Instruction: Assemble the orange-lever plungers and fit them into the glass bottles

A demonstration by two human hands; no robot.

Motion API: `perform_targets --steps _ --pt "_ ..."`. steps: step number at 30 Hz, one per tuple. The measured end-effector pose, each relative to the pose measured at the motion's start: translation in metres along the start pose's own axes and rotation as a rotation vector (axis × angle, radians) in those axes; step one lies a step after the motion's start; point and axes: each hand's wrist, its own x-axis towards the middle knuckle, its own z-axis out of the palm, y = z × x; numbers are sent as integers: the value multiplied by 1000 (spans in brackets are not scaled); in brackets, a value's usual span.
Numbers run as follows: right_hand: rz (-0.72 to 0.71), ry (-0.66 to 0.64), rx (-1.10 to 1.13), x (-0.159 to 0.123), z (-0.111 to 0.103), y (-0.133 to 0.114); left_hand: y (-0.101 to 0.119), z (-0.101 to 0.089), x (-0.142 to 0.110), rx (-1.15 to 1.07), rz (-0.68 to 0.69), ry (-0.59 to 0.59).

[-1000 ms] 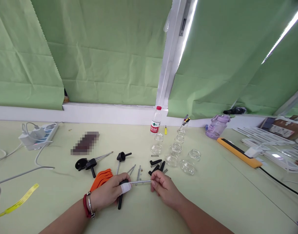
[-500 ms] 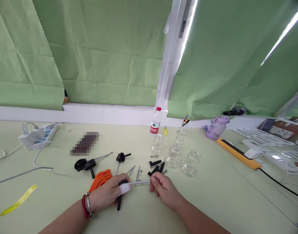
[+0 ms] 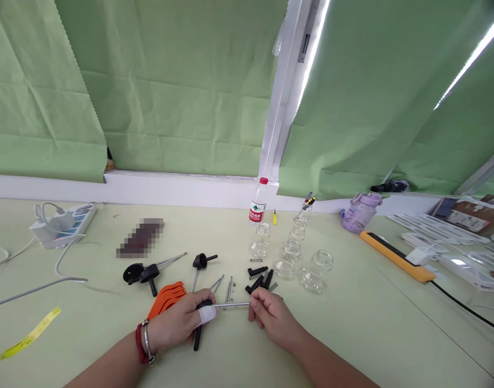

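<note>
My left hand, with a white bandage on one finger and a bracelet at the wrist, grips the black handle of a tool whose thin metal rod points right. My right hand pinches the far end of that rod. Orange plastic pieces lie just behind my left hand. Loose metal pins, small black parts and springs lie just beyond both hands.
Clear glass jars stand beyond the parts, with a water bottle behind them. Black-handled tools lie at left. A power strip with cables sits far left, an orange bar and a purple jug at right.
Both hands keep hold of the tool and rod; they have barely shifted. The view has drifted slightly.
</note>
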Motion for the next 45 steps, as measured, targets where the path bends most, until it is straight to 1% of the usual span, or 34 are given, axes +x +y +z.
perform_targets --steps 2,5,9,15,24,27,30,33,38,45 --pt "12 -1 8 -1 0 -1 0 0 0 -17 -9 -6" --pt "22 -31 83 -1 -1 0 -1 1 -1 -33 -9 -3" --pt "-13 -73 152 0 -2 4 -4 1 0 -39 1 1" --pt "-11 -69 112 1 -1 7 -5 1 0 -13 -12 -1" --pt "-20 -18 -18 0 0 1 -4 1 -1 -22 -15 1" --pt "-9 -19 17 0 0 1 -4 1 -1 -24 -13 -4" --pt "3 -52 109 0 -1 4 -4 1 0 -27 -10 -4" --pt "-7 -70 142 0 -1 6 -4 0 0 -30 10 -3" --pt "-10 -68 125 0 -1 6 -4 0 -1 -25 19 -2" --pt "-13 -30 30 0 0 1 -1 1 -1 -8 -24 -3"
